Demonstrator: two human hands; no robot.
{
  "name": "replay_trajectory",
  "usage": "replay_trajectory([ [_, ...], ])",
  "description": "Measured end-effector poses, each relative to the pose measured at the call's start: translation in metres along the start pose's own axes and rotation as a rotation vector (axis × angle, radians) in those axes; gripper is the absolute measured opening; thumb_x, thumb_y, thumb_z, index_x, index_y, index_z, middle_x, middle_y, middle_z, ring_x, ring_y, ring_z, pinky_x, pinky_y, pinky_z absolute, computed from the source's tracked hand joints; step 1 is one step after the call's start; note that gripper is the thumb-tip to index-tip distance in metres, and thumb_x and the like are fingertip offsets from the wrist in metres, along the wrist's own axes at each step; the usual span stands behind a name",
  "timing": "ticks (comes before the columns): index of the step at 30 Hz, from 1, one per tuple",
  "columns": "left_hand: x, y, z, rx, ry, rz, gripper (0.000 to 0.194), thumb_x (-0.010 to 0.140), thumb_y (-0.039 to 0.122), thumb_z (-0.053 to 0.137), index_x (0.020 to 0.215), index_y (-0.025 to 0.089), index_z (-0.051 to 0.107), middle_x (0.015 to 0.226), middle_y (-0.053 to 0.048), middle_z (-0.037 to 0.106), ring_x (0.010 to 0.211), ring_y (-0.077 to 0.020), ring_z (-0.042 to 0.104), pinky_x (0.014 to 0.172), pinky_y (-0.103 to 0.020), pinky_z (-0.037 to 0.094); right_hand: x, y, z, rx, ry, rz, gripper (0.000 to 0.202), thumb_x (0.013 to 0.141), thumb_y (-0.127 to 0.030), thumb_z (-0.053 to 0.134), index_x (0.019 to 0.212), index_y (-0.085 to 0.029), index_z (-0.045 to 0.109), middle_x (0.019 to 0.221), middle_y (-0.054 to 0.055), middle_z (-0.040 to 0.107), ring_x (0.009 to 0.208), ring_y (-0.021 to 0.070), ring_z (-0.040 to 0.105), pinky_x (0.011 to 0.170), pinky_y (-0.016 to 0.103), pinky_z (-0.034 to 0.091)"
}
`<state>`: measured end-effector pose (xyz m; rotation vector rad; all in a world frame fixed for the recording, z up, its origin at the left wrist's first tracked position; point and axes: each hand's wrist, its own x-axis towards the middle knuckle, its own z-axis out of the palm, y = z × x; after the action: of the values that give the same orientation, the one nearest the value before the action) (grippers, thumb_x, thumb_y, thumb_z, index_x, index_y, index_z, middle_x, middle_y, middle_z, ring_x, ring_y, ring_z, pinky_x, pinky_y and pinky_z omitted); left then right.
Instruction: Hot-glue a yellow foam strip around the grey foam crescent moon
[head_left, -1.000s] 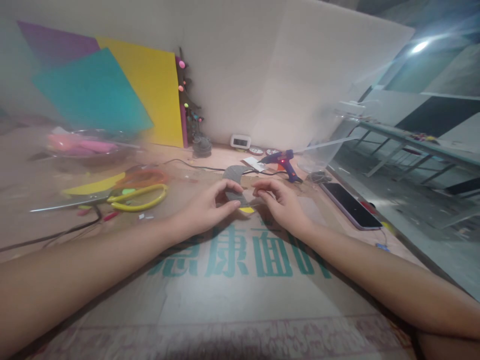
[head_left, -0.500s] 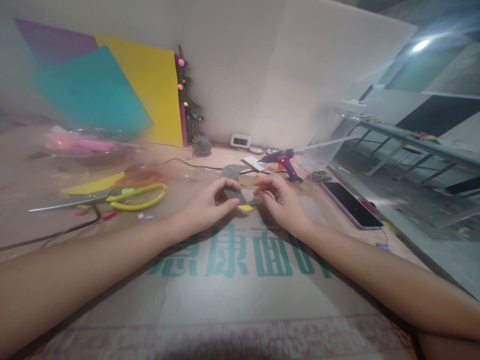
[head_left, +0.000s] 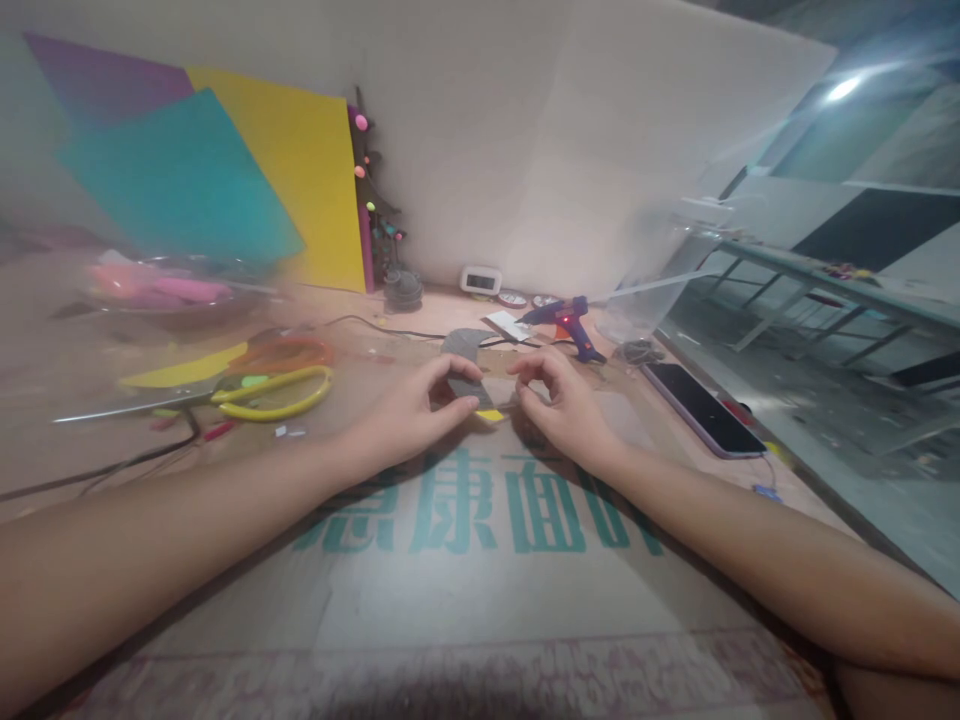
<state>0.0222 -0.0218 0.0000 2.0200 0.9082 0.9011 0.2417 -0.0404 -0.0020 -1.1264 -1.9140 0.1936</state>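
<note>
My left hand (head_left: 441, 400) is closed on a curved grey strip (head_left: 465, 345) with a yellow tip (head_left: 490, 415), gripping it between thumb and fingers. Part of the strip is covered by those fingers, and its far end bends up beyond them. Just to the right, my right hand (head_left: 556, 398) has its thumb and index finger curled toward each other in a pinch. Anything between them is too small or blurred to name. Both hands rest low over the printed board (head_left: 465, 590).
Yellow-handled scissors (head_left: 277, 395) lie at the left near scraps and a cable. Behind my hands are a hot glue gun (head_left: 568, 322) with a red light, a white card (head_left: 507, 325) and a small clock (head_left: 481, 281). A phone (head_left: 705, 410) lies along the right edge.
My right hand's fingers have shifted slightly, with the thumb and index finger forming a rounder curl. My left hand and the grey strip stay in place.
</note>
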Motion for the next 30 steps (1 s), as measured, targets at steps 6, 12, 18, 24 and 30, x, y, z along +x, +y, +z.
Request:
replay_trajectory([
  [6,-0.0005,-0.0007,0.0006,-0.016,-0.009,-0.004,0.029,0.086,0.035,0.057,0.111,0.021,0.055,0.096,-0.003,0.064,0.078,-0.0158,0.062,0.069,-0.029,0.050,-0.0003,-0.0019,-0.0007,0.005,0.001,0.006,0.019,0.075,-0.004,0.048,0.082,-0.021,0.052,0.077,-0.001,0.049,0.075,0.0158,0.049,0.071,0.029,0.040],
  [12,-0.0001,-0.0004,0.0007,-0.001,-0.009,-0.007,0.029,0.086,0.035,0.056,0.111,0.021,0.055,0.092,-0.002,0.064,0.073,-0.0152,0.061,0.065,-0.027,0.049,-0.0006,-0.0030,-0.0026,0.007,-0.020,-0.016,0.020,0.073,-0.003,0.045,0.079,-0.022,0.049,0.077,0.000,0.049,0.072,0.0161,0.047,0.068,0.030,0.039],
  [18,-0.0001,-0.0016,0.0000,0.012,-0.009,-0.010,0.029,0.086,0.035,0.057,0.111,0.021,0.055,0.093,-0.002,0.064,0.074,-0.0150,0.060,0.065,-0.027,0.048,-0.0023,-0.0017,-0.0040,0.010,-0.031,-0.013,0.026,0.071,0.002,0.040,0.079,-0.022,0.046,0.077,0.000,0.044,0.071,0.0159,0.045,0.067,0.030,0.039],
  [24,-0.0003,-0.0006,0.0002,0.003,-0.018,-0.018,0.028,0.086,0.035,0.057,0.110,0.021,0.055,0.094,-0.002,0.064,0.074,-0.0156,0.061,0.065,-0.028,0.048,-0.0022,0.0010,-0.0007,0.070,0.016,0.027,0.017,0.082,-0.007,0.046,0.089,-0.022,0.051,0.082,0.001,0.048,0.077,0.0162,0.050,0.071,0.031,0.042],
  [30,-0.0003,-0.0010,0.0005,-0.001,-0.019,-0.012,0.029,0.086,0.036,0.057,0.112,0.021,0.055,0.094,-0.002,0.064,0.074,-0.0153,0.061,0.064,-0.028,0.048,-0.0021,0.0040,0.0013,0.156,-0.045,0.017,0.018,0.088,-0.011,0.047,0.099,-0.023,0.056,0.100,0.005,0.058,0.092,0.0177,0.059,0.079,0.034,0.048],
])
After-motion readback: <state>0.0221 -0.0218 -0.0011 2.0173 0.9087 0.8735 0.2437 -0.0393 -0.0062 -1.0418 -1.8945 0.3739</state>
